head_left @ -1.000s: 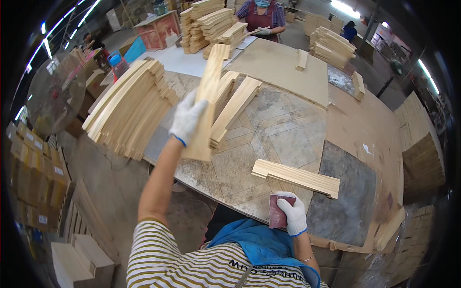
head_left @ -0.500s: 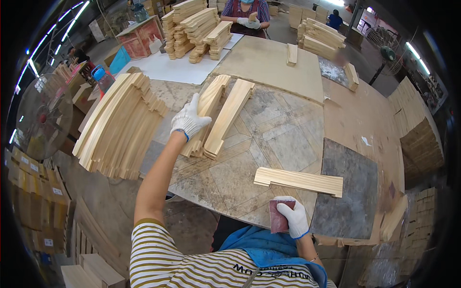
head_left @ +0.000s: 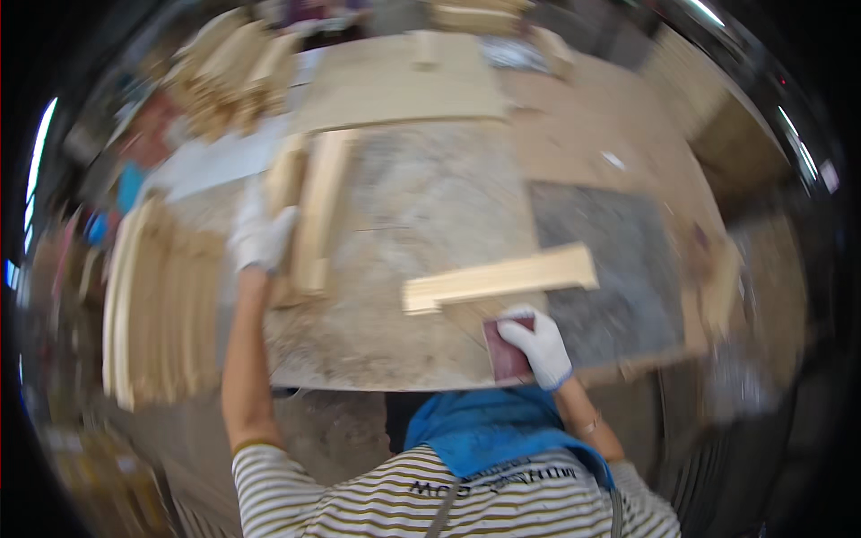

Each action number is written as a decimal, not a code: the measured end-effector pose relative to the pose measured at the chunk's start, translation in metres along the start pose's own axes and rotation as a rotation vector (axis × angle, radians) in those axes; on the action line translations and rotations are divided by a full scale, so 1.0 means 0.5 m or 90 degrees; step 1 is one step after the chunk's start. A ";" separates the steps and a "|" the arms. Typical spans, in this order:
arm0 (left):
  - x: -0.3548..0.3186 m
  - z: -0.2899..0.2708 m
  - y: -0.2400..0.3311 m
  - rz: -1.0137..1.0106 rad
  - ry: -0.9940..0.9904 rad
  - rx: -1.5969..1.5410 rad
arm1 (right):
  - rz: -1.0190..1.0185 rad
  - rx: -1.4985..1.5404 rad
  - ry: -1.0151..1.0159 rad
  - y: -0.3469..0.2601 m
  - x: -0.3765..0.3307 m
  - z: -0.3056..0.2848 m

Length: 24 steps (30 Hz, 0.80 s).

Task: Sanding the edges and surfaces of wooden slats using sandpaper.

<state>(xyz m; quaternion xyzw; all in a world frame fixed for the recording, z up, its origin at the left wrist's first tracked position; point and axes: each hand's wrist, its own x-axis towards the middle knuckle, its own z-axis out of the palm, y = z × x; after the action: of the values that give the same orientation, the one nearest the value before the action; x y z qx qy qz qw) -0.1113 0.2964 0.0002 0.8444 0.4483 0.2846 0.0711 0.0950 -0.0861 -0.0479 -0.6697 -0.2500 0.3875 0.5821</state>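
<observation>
The right hand (head_left: 535, 348) pinched a maroon pad (head_left: 507, 351), best kept flat; the left hand (head_left: 262, 231), beside a wooden piece (head_left: 287, 179), showed grip too blurred to tell.

The left hand (head_left: 262, 231), which held a board aloft a second ago, is now down at the nearer-left small board pile (head_left: 287, 170); the view has swung (and blurred).

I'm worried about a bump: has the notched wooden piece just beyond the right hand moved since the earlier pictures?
No, none visible: the right end of the notched wooden piece still overlaps the left edge of the dark grey panel.
</observation>
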 end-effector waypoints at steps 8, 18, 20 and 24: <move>-0.195 0.124 0.430 0.440 -0.272 -0.202 | -0.082 0.046 0.452 -0.011 0.024 -0.254; -0.281 0.210 0.489 0.400 -0.299 -0.051 | -0.006 -0.478 0.382 0.034 0.220 -0.291; -0.280 0.207 0.486 0.394 -0.296 -0.041 | 0.010 -0.477 0.380 0.048 0.172 -0.272; -0.279 0.207 0.488 0.375 -0.301 -0.036 | 0.063 -0.511 0.349 0.035 0.035 -0.269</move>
<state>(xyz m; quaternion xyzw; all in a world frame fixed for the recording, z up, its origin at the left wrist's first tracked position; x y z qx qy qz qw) 0.0589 0.0557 -0.0522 0.9773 0.1493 0.1019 0.1107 0.2121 -0.1543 -0.0659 -0.9298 -0.1847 0.0969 0.3031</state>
